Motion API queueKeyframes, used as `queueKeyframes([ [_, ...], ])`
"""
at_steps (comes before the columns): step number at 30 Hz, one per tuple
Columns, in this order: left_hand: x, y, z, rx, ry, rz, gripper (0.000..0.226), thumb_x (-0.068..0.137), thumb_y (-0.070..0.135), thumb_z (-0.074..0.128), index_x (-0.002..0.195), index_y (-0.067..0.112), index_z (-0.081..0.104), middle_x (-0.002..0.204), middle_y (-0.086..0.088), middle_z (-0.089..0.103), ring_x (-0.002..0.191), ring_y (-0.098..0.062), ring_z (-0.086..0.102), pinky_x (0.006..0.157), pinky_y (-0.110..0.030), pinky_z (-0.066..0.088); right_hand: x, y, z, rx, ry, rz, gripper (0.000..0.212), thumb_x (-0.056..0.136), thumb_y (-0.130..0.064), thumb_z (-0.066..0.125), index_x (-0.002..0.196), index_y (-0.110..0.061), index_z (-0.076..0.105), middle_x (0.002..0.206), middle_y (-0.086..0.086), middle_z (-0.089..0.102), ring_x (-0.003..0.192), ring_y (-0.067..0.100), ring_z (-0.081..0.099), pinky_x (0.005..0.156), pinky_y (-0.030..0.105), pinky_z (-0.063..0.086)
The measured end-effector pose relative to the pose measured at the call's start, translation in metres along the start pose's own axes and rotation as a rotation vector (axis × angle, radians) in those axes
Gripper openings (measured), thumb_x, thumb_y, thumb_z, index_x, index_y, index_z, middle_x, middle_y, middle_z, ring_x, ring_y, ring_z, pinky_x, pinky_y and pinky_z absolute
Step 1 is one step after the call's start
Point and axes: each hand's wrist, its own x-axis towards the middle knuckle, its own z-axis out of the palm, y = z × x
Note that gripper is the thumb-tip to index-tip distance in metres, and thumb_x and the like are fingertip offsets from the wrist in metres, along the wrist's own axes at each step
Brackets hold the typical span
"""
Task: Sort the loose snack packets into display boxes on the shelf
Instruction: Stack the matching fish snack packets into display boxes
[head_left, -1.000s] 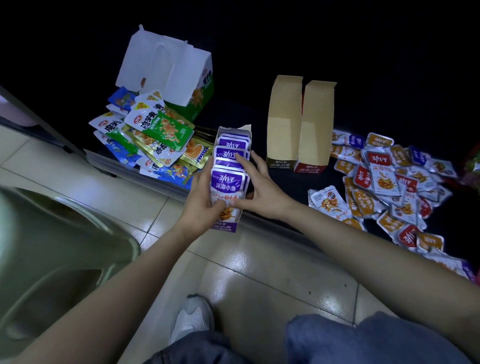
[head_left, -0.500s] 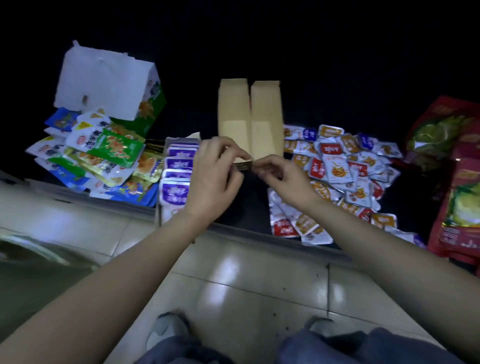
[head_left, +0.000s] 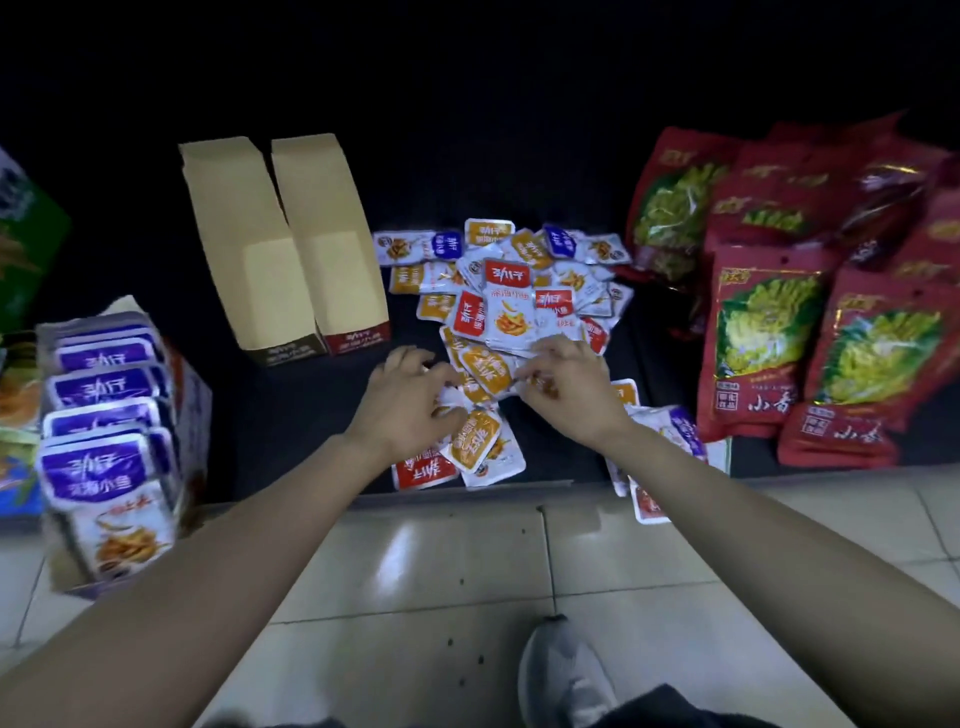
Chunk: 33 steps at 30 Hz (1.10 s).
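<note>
A heap of loose snack packets (head_left: 506, 291), red, orange and purple, lies on the dark bottom shelf (head_left: 291, 415). Both hands are down in its near edge. My left hand (head_left: 410, 402) has its fingers curled onto a silvery packet (head_left: 453, 397). My right hand (head_left: 569, 384) pinches the edge of an orange packet (head_left: 488, 370) between us. Two empty cardboard display boxes (head_left: 291, 291) stand side by side left of the heap, open at the top. A display box full of purple packets (head_left: 111, 447) stands at the shelf's front left.
Large red bags (head_left: 769, 332) of pickled greens fill the shelf's right side. A green carton (head_left: 28, 234) and more coloured packets show at the far left edge. Tiled floor (head_left: 457, 561) and my grey shoe (head_left: 566, 670) lie below the shelf lip.
Both hands left the purple-packet box and moved right, past the empty boxes, down onto the loose heap. My view has swung right, bringing the red bags in.
</note>
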Motion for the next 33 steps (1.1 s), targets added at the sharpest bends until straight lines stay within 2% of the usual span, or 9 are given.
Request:
queueKeyframes([
  [3, 0.011, 0.001, -0.006, -0.018, 0.215, 0.110, 0.026, 0.086, 0.029, 0.067, 0.107, 0.014, 0.064, 0.115, -0.009, 0.052, 0.116, -0.028, 0.041, 0.096, -0.043, 0.040, 0.026, 0.003, -0.014, 0.146, 0.200, -0.069, 0.031, 0.083, -0.037, 0.047, 0.090, -0.015, 0.069, 0.094, 0.004, 0.062, 0.096, 0.024, 0.056, 0.086, 0.050, 0.046],
  [7, 0.035, 0.009, -0.017, 0.019, 0.223, 0.136, 0.044, 0.090, 0.022, 0.063, 0.132, 0.013, 0.052, 0.139, -0.012, 0.043, 0.129, -0.029, 0.036, 0.105, -0.045, 0.036, 0.066, 0.009, -0.020, 0.063, 0.024, -0.049, 0.057, 0.095, -0.046, 0.047, 0.146, -0.022, 0.040, 0.155, 0.004, 0.032, 0.144, 0.024, 0.023, 0.117, 0.049, 0.020],
  [9, 0.047, 0.010, -0.017, 0.028, 0.131, 0.107, 0.061, 0.094, 0.025, 0.058, 0.149, 0.019, 0.033, 0.158, -0.008, 0.022, 0.143, -0.028, 0.020, 0.116, -0.042, 0.025, 0.071, 0.010, -0.011, -0.008, -0.117, -0.043, 0.065, 0.096, -0.054, 0.039, 0.153, -0.026, 0.026, 0.161, -0.001, 0.018, 0.149, 0.019, 0.010, 0.120, 0.048, 0.009],
  [12, 0.052, 0.008, -0.010, 0.025, 0.015, 0.085, 0.064, 0.098, 0.027, 0.052, 0.155, 0.021, 0.022, 0.163, -0.005, 0.011, 0.148, -0.025, 0.011, 0.119, -0.039, 0.017, 0.059, 0.013, -0.003, 0.010, -0.073, -0.149, 0.064, 0.089, -0.054, 0.039, 0.147, -0.027, 0.038, 0.153, -0.003, 0.034, 0.142, 0.020, 0.023, 0.111, 0.037, 0.017],
  [18, 0.028, 0.009, 0.001, -0.024, 0.129, 0.097, 0.045, 0.087, 0.021, 0.064, 0.131, 0.015, 0.054, 0.138, -0.010, 0.044, 0.119, -0.031, 0.046, 0.095, -0.045, 0.044, 0.054, 0.022, -0.014, 0.177, -0.037, -0.323, 0.030, 0.091, -0.029, 0.061, 0.119, -0.018, 0.064, 0.118, 0.001, 0.057, 0.116, 0.019, 0.046, 0.101, 0.038, 0.036],
  [21, 0.017, 0.011, -0.003, -0.025, 0.108, 0.076, 0.043, 0.091, 0.024, 0.062, 0.133, 0.018, 0.054, 0.137, -0.009, 0.043, 0.121, -0.027, 0.044, 0.099, -0.042, 0.042, 0.078, 0.019, -0.021, 0.177, 0.054, -0.261, 0.040, 0.092, -0.016, 0.062, 0.132, -0.016, 0.057, 0.136, 0.009, 0.050, 0.129, 0.027, 0.041, 0.110, 0.049, 0.033],
  [25, 0.012, 0.010, -0.013, -0.017, 0.094, 0.073, 0.040, 0.091, 0.022, 0.062, 0.131, 0.017, 0.056, 0.133, -0.008, 0.046, 0.118, -0.025, 0.044, 0.098, -0.042, 0.041, 0.101, 0.015, -0.020, -0.058, -0.167, -0.097, 0.063, 0.099, -0.038, 0.050, 0.154, -0.023, 0.023, 0.163, 0.002, 0.012, 0.149, 0.022, 0.009, 0.117, 0.045, 0.011],
  [30, 0.029, 0.011, -0.028, -0.088, 0.151, 0.044, 0.039, 0.094, 0.016, 0.058, 0.132, 0.012, 0.055, 0.139, -0.012, 0.045, 0.126, -0.029, 0.042, 0.102, -0.041, 0.040, 0.099, 0.017, -0.016, 0.008, 0.066, -0.230, 0.043, 0.096, -0.031, 0.053, 0.136, -0.016, 0.052, 0.132, 0.008, 0.051, 0.126, 0.029, 0.043, 0.101, 0.039, 0.028],
  [33, 0.050, 0.020, -0.030, -0.094, 0.078, -0.007, 0.049, 0.099, 0.023, 0.052, 0.146, 0.016, 0.040, 0.155, -0.011, 0.027, 0.143, -0.028, 0.024, 0.115, -0.036, 0.025, 0.118, 0.029, -0.031, -0.049, 0.207, -0.098, 0.056, 0.094, -0.037, 0.045, 0.144, -0.012, 0.042, 0.147, 0.016, 0.039, 0.138, 0.035, 0.031, 0.108, 0.046, 0.025],
])
